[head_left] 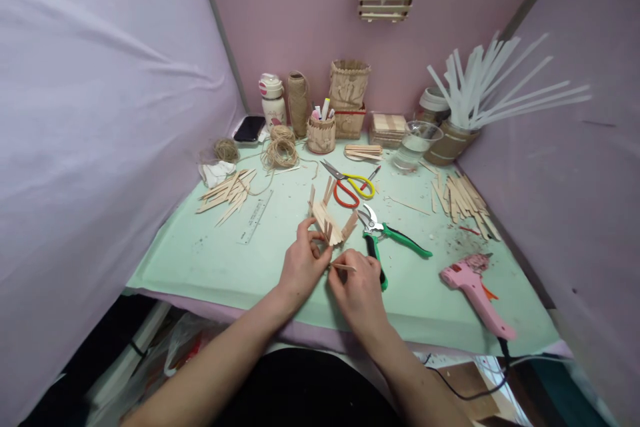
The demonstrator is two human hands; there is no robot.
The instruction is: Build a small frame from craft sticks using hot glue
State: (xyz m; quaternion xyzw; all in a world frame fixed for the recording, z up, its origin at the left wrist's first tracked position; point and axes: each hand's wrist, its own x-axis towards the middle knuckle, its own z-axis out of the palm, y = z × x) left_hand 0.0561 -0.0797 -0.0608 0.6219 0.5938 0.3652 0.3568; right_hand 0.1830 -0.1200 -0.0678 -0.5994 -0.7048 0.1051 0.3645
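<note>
A small wooden-stick model (326,215) with several upright pieces at its sides sits in front of me on the green table cover. My left hand (305,259) is closed on its near end, the fingers around one of the upright pieces. Just to the right, my right hand (357,283) pinches a short, thin wooden stick (344,267) close to the left fingertips. Whether that stick touches the model, I cannot tell. Green-handled pruning shears (387,233) lie open beside my right hand, and scissors (347,185) with red and yellow handles lie behind the model.
A pink hot glue gun (475,290) lies at the right, its cord running off the front edge. Loose sticks (463,200) are at the right, more sticks (227,193) and a clear ruler (256,217) at the left. A water cup (413,147) stands at the back.
</note>
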